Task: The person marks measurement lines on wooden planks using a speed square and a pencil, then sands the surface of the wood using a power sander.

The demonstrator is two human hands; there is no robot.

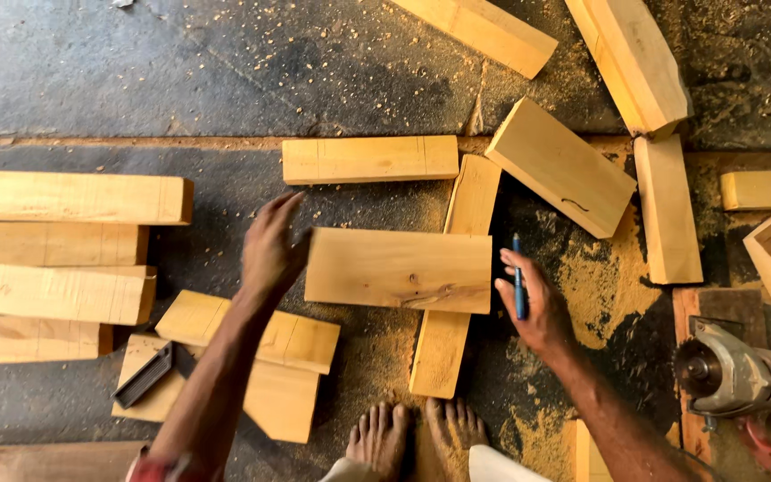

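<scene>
While my left hand (pixel 271 245) rests open on the nine o'clock end of the wood block (pixel 398 269), I should press it flat. My right hand (pixel 528 299), closed around a blue pen (pixel 518 278), waits at three o'clock for a steady mark.

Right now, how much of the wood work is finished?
Several blocks look already cut; one block shows pencil lines. In hand: the left hand touches the wide board, which lies across a long plank; the right hand holds a blue pen. That board shows no lines yet.
</scene>
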